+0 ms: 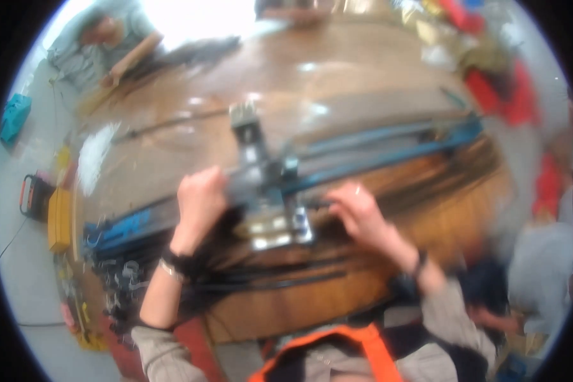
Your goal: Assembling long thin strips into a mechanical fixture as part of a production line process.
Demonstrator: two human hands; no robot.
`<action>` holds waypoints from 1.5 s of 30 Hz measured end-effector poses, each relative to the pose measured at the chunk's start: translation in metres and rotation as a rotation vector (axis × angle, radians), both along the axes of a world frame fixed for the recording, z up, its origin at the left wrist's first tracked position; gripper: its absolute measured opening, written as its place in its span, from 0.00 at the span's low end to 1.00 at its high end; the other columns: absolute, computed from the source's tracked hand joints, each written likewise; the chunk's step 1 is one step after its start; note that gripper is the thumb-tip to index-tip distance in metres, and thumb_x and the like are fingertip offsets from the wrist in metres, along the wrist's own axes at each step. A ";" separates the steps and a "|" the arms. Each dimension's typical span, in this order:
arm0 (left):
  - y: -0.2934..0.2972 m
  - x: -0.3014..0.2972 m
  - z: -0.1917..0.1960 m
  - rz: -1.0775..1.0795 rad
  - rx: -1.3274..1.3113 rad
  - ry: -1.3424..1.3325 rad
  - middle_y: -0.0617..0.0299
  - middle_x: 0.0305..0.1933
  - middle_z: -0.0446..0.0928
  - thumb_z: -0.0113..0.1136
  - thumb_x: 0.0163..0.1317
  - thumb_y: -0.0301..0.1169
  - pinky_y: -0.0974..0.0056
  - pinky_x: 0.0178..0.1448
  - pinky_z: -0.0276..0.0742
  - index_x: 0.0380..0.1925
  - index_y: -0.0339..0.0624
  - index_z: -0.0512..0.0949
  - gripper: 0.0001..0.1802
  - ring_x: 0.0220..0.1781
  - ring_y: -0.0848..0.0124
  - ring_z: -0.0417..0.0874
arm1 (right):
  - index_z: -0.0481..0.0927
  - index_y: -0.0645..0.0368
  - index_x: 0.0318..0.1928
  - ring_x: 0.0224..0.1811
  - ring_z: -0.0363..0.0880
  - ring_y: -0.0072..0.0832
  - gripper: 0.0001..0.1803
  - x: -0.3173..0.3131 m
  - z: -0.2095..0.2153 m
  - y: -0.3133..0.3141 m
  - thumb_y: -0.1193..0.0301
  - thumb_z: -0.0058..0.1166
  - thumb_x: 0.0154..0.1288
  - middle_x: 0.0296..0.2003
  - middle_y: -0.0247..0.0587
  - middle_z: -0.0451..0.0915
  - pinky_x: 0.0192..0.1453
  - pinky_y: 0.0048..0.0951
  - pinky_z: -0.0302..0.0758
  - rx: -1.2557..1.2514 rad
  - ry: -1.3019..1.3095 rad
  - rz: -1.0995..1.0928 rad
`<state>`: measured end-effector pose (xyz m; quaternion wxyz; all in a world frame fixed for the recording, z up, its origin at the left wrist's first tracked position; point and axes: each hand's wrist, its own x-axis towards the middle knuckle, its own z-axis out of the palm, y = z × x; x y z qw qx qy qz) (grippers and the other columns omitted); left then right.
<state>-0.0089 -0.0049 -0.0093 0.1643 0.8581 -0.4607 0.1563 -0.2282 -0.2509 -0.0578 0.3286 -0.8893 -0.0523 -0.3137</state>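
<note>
The picture is blurred by motion. A long blue bar [388, 149] lies across a brown wooden table [337, 70], and a grey metal clamp-like fitting [264, 184] sits on it at the middle. My left hand [200, 200] is closed on the left side of that fitting where it meets the bar. My right hand [356, 210] pinches a thin dark piece at the fitting's right side, a ring on one finger. Several thin black rods [280, 280] lie on the table just below the fitting.
Another person [105, 44] leans on the table at the far left corner. A yellow tool [60, 219] and small parts lie at the left edge. Red and mixed items [496, 83] pile at the far right. A seated person's grey clothing [541, 267] is at right.
</note>
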 end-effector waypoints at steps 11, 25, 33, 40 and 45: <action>0.028 0.042 -0.001 -0.191 0.091 -0.269 0.55 0.33 0.76 0.57 0.59 0.27 0.52 0.42 0.71 0.35 0.42 0.74 0.05 0.34 0.54 0.76 | 0.80 0.55 0.40 0.36 0.76 0.38 0.13 -0.090 0.008 0.038 0.64 0.62 0.55 0.29 0.39 0.76 0.41 0.37 0.70 -0.480 0.469 0.184; 0.045 -0.179 -0.047 -0.245 -0.046 0.028 0.61 0.29 0.72 0.64 0.52 0.28 0.58 0.38 0.72 0.47 0.44 0.80 0.19 0.31 0.62 0.75 | 0.81 0.57 0.43 0.29 0.79 0.33 0.15 -0.090 -0.018 0.048 0.73 0.66 0.53 0.30 0.37 0.80 0.31 0.34 0.77 -0.283 -0.066 0.053; 0.025 -0.179 0.003 -0.375 0.020 0.102 0.59 0.28 0.71 0.63 0.51 0.22 0.61 0.29 0.72 0.48 0.42 0.80 0.21 0.29 0.61 0.74 | 0.81 0.57 0.48 0.27 0.77 0.32 0.11 -0.115 -0.021 -0.005 0.70 0.59 0.66 0.30 0.36 0.79 0.29 0.32 0.75 -0.384 -0.142 -0.120; 0.039 -0.138 0.090 -0.269 -0.099 -0.190 0.58 0.27 0.71 0.61 0.52 0.21 0.60 0.31 0.74 0.39 0.40 0.78 0.12 0.29 0.62 0.74 | 0.78 0.57 0.52 0.26 0.76 0.36 0.14 -0.118 -0.028 -0.075 0.69 0.57 0.68 0.27 0.42 0.76 0.28 0.36 0.72 -0.299 -0.263 -0.335; 0.057 -0.103 0.137 -0.107 -0.197 -0.314 0.55 0.29 0.72 0.61 0.54 0.17 0.57 0.33 0.74 0.45 0.37 0.78 0.17 0.30 0.59 0.76 | 0.80 0.57 0.50 0.29 0.77 0.30 0.10 -0.073 -0.033 -0.066 0.72 0.52 0.72 0.31 0.37 0.78 0.32 0.28 0.73 -0.074 -0.199 -0.424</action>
